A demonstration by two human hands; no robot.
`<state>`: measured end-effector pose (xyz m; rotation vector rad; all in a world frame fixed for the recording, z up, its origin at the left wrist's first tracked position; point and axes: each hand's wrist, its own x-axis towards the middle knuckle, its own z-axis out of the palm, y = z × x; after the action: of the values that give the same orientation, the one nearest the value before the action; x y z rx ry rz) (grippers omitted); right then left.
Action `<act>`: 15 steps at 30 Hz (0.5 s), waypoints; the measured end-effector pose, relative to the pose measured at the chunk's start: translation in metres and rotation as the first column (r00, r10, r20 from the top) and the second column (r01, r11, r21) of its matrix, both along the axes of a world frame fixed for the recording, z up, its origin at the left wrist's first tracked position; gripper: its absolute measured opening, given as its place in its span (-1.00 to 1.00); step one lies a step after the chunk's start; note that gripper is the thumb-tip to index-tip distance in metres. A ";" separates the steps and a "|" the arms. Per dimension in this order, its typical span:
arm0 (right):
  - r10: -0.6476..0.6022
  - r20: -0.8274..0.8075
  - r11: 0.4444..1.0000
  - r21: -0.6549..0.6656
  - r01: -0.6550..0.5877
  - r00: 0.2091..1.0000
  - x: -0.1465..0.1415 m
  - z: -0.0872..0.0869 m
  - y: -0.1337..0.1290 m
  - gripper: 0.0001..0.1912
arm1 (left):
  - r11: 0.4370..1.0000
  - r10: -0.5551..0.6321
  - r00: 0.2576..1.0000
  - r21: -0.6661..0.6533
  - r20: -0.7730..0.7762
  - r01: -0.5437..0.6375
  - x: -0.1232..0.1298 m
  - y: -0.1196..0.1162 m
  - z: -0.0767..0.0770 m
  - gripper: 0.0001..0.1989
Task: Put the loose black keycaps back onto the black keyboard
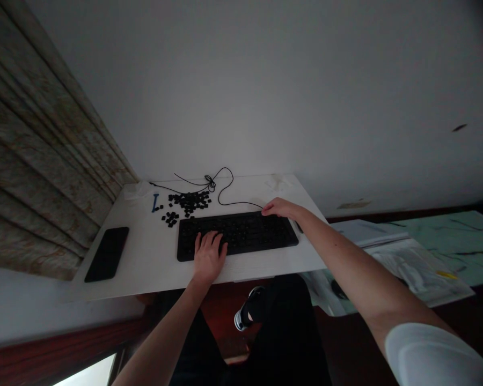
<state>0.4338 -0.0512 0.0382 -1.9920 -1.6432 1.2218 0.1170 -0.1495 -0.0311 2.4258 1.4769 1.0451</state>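
Observation:
A black keyboard point(261, 244) lies on the white desk, and many of its keys look to be off, though the dark surface hides detail. Across its left part rests my left hand point(209, 254), palm down with fingers somewhat spread. My right hand point(279, 207) is closed at the far edge of the keyboard, where the cable point(241, 202) meets it; the fingertips pinch that edge. Behind the keyboard's left end lies a loose pile of black keycaps point(191, 201), with a smaller cluster of keycaps point(171, 219) nearer. Left of them is a blue tool point(155, 202).
A black smartphone point(108, 254) lies at the desk's left end. Clear plastic point(137, 190) sits at the back left corner. A curtain point(44, 139) hangs at left, and a wall point(265, 96) stands behind the desk point(145, 268). At right, papers and plastic bags point(410, 268) cover a lower marbled surface.

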 end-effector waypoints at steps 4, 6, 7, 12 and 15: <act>-0.031 0.020 1.000 -0.002 0.031 0.999 0.000 -0.004 0.003 -0.82 | 1.000 -0.005 1.000 -0.002 -0.001 0.005 0.000 0.000 0.000 -0.71; -0.046 0.029 0.999 -0.018 0.047 0.999 -0.001 -0.006 0.004 -0.83 | 1.000 -0.008 1.000 0.000 0.002 0.008 0.000 -0.001 0.000 -0.71; -0.054 0.030 0.998 -0.027 0.055 0.998 -0.001 -0.006 0.005 -0.83 | 1.000 -0.010 1.000 0.001 0.003 0.010 0.000 -0.001 0.000 -0.71; -0.061 0.013 0.997 -0.049 0.061 0.998 -0.001 -0.004 0.006 -0.82 | 1.000 -0.015 1.000 0.001 0.022 0.015 0.000 0.000 -0.001 -0.72; -0.017 -0.017 0.998 -0.069 0.015 1.000 0.000 0.000 0.006 -0.82 | 1.000 -0.020 0.999 0.000 0.030 0.020 0.000 0.001 -0.001 -0.71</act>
<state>0.4343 -0.0454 0.0380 -2.0247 -1.5944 1.3031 0.1170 -0.1489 -0.0324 2.4091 1.4405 1.0717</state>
